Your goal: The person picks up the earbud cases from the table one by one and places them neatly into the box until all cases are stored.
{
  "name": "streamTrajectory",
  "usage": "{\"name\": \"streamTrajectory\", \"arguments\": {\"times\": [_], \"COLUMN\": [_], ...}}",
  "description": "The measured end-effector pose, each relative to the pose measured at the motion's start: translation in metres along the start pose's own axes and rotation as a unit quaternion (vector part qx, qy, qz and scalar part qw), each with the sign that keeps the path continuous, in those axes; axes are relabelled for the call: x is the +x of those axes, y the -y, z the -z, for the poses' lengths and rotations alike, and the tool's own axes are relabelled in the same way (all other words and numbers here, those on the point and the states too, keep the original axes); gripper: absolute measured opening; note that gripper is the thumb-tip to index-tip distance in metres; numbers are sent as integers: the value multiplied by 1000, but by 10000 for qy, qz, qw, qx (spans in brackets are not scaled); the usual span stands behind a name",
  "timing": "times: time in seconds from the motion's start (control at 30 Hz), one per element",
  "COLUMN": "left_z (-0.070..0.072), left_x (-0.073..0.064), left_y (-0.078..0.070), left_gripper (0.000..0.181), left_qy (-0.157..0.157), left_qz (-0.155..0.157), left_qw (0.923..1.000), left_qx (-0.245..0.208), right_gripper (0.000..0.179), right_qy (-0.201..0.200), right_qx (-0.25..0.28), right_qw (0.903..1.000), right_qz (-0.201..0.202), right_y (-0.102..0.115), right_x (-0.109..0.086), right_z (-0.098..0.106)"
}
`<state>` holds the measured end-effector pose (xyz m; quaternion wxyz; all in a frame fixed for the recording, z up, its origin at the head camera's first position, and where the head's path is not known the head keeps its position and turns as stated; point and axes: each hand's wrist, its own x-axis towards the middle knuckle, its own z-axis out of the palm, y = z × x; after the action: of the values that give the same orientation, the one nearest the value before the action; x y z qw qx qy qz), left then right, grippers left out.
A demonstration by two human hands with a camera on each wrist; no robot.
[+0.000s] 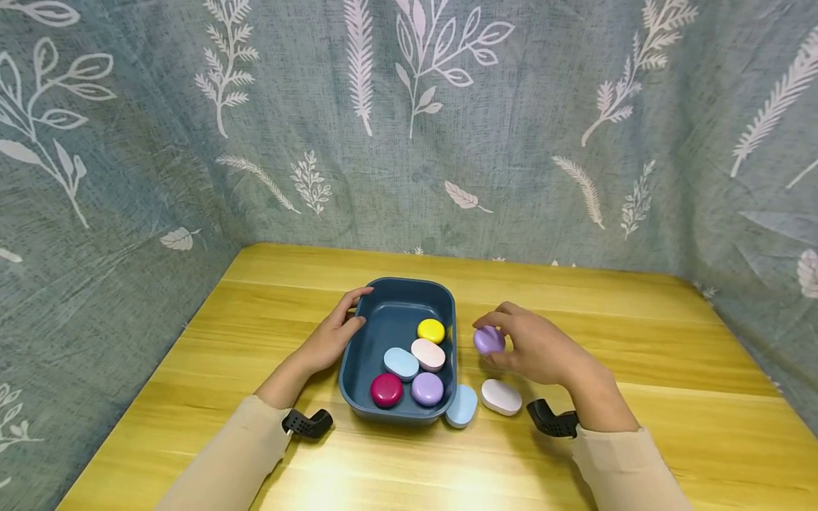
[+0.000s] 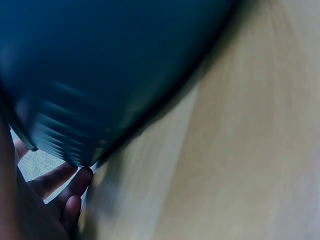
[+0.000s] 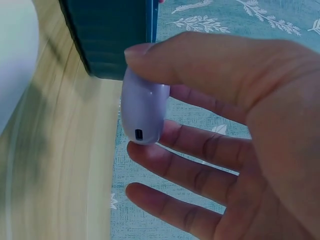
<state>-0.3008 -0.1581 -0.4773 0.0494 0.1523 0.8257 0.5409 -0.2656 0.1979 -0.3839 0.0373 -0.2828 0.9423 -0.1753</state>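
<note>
My left hand [image 1: 326,342] rests against the left side of a dark blue bin [image 1: 397,294], its thumb and a fingertip at the rim. Several of its fingers [image 2: 75,187] touch the bin's outer wall in the left wrist view. To the right of the bin, my right hand [image 1: 537,344] holds a round lavender case [image 1: 488,341] between thumb and fingers. A small dark slot shows on the edge of this case [image 3: 142,112] in the right wrist view. Inside the bin lie a yellow case [image 1: 431,331], a pale pink one [image 1: 428,355], a light blue one [image 1: 401,364], a crimson one [image 1: 386,390] and another lavender case [image 1: 427,389].
On the wooden table [image 1: 211,355], a light blue oval case [image 1: 461,407] lies beside the bin's front right corner. A white oval case [image 1: 501,397] is just right of it. Patterned curtain [image 1: 409,177] encloses the table at the back and sides.
</note>
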Motion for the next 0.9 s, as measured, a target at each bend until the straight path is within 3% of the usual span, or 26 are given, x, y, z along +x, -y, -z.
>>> {"name": "streamTrajectory", "arguments": {"times": [0.9], "left_z": [0], "left_x": [-2], "left_y": [0], "left_gripper": [48], "left_qy": [-66], "left_qz": [77], "left_qw": [9998], "left_qx": [150], "right_gripper": [37], "right_qy": [-481], "right_qx": [-216], "right_qw": [9979], "right_qz": [380], "right_y": [12], "right_x": [-1], "right_z": [3]}}
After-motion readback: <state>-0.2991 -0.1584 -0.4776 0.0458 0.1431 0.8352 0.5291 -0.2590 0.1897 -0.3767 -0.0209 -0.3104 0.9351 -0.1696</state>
